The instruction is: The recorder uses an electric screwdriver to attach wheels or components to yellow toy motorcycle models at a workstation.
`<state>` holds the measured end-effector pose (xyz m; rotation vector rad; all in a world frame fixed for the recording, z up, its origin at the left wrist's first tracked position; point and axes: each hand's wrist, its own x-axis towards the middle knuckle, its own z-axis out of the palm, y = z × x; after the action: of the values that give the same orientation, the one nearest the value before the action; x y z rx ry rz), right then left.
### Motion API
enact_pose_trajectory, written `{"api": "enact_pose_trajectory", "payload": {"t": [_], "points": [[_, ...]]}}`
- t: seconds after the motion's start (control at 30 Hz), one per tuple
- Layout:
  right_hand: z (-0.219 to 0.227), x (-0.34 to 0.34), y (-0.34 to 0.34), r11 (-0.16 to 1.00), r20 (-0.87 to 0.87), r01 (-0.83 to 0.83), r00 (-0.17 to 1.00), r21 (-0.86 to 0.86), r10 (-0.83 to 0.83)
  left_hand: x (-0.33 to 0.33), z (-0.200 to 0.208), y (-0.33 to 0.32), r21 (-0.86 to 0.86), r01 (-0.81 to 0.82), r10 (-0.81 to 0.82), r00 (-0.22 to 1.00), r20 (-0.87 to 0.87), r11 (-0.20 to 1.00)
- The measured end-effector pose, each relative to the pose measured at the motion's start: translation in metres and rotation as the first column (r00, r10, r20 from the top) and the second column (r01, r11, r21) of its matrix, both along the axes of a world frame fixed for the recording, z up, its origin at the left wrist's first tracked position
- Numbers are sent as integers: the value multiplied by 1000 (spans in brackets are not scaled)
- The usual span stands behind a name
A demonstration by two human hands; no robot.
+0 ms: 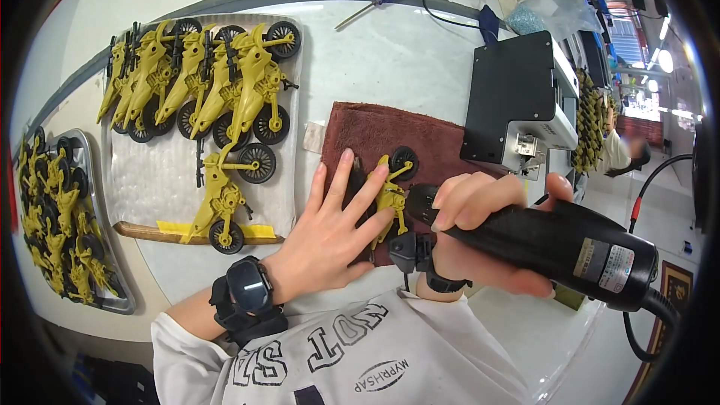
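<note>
On a brown cloth [405, 124] lies a yellow toy motorcycle [391, 199] with black wheels, partly covered by my fingers. My left hand [334, 221] rests flat with its fingers spread, the fingertips over the motorcycle's left side. Between those fingers a dark, narrow thing [355, 184] shows, too covered to name. My right hand [487, 217] is wrapped around a black corded power tool [559, 244]. The tool's head points left, close to the motorcycle's right side; whether they touch I cannot tell.
A white tray [139, 180] at left holds several toy motorcycles [251, 82]; a metal tray [124, 304] farther left is heaped with more. A black boxy machine [510, 94] stands at right. A screwdriver [371, 6] lies at the back. The tool's cord [664, 311] runs off right.
</note>
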<state>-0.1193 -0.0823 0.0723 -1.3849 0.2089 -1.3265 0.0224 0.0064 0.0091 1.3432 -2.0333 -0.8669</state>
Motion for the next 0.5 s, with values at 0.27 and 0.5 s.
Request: {"api": "enact_pose_trajectory", "payload": {"t": [0.27, 0.5], "points": [[-1, -9, -12, 989, -99, -130, 988, -72, 123, 2, -1, -5, -11, 14, -15, 998, -66, 1000], [-16, 3, 5, 979, -287, 77, 949, -187, -130, 5, -2, -2, -35, 1, -2, 1000, -24, 999]]}}
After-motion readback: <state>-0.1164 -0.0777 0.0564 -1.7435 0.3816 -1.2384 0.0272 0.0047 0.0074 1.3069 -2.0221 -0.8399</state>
